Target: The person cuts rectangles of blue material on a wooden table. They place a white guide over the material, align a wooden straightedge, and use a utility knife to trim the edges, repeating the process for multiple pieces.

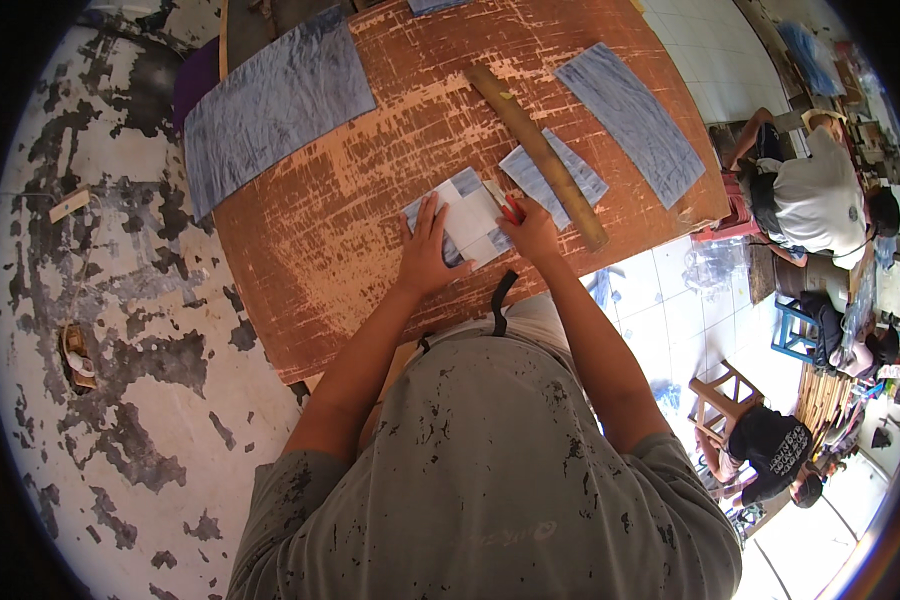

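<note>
On the worktable, a white card template [472, 216] lies over a blue-grey marbled sheet [464, 181]. My left hand [430, 252] presses down at the left of the template, with its fingers stretched out and the thumb apart. At the template's right edge, my right hand [533, 232] is closed around a red cutter knife [512, 211], its tip near the template's edge. A smaller marbled piece [575, 172] sits just right of that hand, partly covered by a long wooden ruler [536, 150].
The worn brown worktable [310, 270] carries a large marbled sheet [280, 110] at left and a marbled strip [635, 125] at right. Two people [818, 195] [770, 450] sit at the right, near a blue stool [792, 328] and a wooden stool [722, 397]. A peeling wall [120, 300] stands left.
</note>
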A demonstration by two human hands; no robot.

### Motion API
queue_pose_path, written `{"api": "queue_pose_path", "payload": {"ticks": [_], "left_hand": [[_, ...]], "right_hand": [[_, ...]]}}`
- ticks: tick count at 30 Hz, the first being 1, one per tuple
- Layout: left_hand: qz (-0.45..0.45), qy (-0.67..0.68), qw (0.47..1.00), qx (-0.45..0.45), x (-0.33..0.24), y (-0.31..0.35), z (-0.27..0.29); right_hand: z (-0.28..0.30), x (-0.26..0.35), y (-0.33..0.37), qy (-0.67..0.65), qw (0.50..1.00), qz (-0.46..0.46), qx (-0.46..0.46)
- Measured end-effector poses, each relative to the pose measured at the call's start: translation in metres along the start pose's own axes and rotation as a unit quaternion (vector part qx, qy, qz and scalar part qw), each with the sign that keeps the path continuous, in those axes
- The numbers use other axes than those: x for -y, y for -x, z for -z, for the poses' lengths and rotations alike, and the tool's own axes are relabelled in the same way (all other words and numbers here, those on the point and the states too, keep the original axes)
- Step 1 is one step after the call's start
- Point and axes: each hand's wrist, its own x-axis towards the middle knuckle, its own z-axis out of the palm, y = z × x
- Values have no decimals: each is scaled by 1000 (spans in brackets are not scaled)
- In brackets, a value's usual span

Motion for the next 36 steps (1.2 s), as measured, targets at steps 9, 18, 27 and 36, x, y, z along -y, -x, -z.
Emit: {"api": "queue_pose_path", "payload": {"ticks": [9,18,27,36], "left_hand": [[13,-8,1000,18,1,-3,3],[10,9,1000,9,0,-2,6],[-14,-3,999,-32,1,2,2],[3,23,999,-30,-1,4,4]], "right_hand": [[95,-17,34,136,970,-32,-198],[127,-36,37,217,974,-26,-55],[65,-18,98,93,995,-41,1],[6,-16,124,66,997,36,-29]]}}
